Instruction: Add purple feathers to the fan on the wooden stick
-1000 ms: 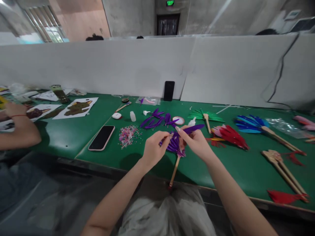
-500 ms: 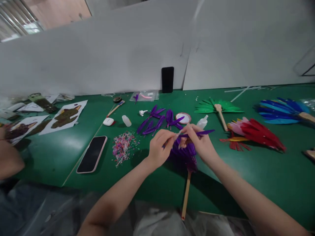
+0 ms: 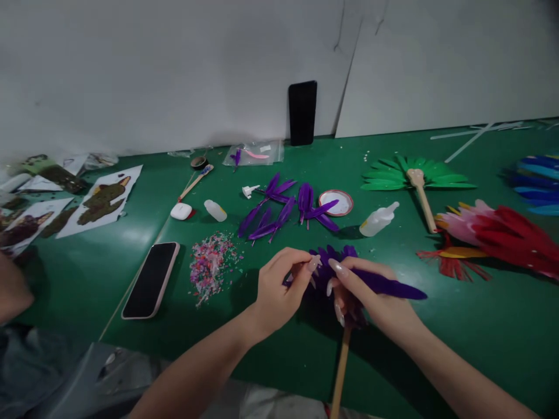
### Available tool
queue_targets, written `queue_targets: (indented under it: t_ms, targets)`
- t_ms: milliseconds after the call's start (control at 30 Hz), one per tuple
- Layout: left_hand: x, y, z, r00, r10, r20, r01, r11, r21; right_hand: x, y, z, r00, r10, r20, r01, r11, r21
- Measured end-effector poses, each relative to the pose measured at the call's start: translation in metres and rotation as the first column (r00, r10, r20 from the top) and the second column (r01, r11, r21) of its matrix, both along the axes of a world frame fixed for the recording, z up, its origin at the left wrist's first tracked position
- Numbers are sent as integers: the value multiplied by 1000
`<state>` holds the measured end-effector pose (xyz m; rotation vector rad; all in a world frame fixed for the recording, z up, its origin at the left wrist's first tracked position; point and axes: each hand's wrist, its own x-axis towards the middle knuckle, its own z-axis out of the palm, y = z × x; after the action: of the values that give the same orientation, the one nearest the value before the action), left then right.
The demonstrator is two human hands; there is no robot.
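A loose purple feather [image 3: 393,286] lies across my right hand [image 3: 367,288], its tip pointing right, pinched between thumb and fingers. My left hand [image 3: 282,285] is closed in a pinch, its fingertips close to those of the right; what they hold is too small to make out. Beneath both hands is a purple feather fan [image 3: 336,253] with a wooden stick handle [image 3: 340,369] pointing toward me. More purple feathers [image 3: 273,218] lie beyond the hands, beside a white dish with a red rim [image 3: 335,202]. A glue bottle [image 3: 379,220] lies tilted on the right.
On the green table [image 3: 244,361] are a phone [image 3: 152,280], colourful bits [image 3: 212,265], a small bottle [image 3: 215,210], a green fan [image 3: 417,174] and red feathers [image 3: 510,235]. Another phone [image 3: 302,113] leans on the wall. Another person's arm [image 3: 13,291] shows at left.
The view has shifted down and closer. My hands have moved slightly apart and lower over the fan, and the feather in my right hand now points down to the right.
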<state>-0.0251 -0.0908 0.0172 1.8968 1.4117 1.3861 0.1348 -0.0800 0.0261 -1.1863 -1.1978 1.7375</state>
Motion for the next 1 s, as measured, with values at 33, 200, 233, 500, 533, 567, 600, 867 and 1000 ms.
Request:
queue_targets:
  t_ms: [33,200,233,500,533,567,600,867,1000]
  targets:
    - [0,0,0,1000,2,2,-2,1000,-8,-1,-1,0,1000,-10,5,10,1000,18]
    - [-1,2,4,1000,-31,3,31,999,-19,-4,-7,2,997,-79,22,78,996,49]
    - [-1,2,5,999,-38,-8,37,999,-34,-5,-7,2,995,-90,35,89,995,41]
    - [0,0,3,997,-70,-43,66,992,-103,-6,-8,3,995,-53,82,47,997,64]
    - [0,0,2,996,-79,-41,74,992,-103,-6,-8,3,996,-51,75,47,997,59]
    - [-1,0,1,995,-90,-43,85,991,-102,-6,-8,2,996,-51,70,47,997,57]
    - [-1,0,0,994,-101,-50,95,990,-105,-6,-8,2,997,-49,66,45,997,57]
    - [0,-2,-8,983,-125,-133,105,983,-148,-6,-9,2,998,-31,47,30,999,26]
    - [0,-3,-9,981,-120,-151,99,985,-140,-8,-10,5,998,-36,60,37,999,-6]
